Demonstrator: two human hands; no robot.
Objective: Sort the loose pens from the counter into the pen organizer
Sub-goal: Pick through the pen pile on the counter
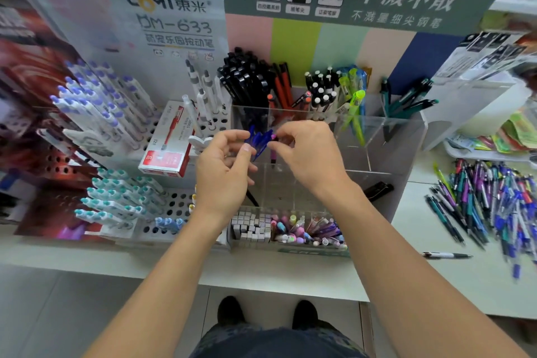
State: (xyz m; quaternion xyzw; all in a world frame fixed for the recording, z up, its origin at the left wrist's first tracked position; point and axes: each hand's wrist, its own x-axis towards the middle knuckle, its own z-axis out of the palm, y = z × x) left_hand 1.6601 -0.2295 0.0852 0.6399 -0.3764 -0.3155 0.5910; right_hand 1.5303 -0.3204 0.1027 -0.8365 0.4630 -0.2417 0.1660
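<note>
- Both hands work above the clear organizer [377,136]: left hand [226,166] grips a bunch of blue pens [258,139], right hand [305,151] pinches a purple pen [273,154].
- Risk: a pen may slip from the crowded grip and land in the wrong compartment.
- More loose pens [488,200] lie heaped on the bench [436,285], right; a red box [168,142] stands left.
</note>
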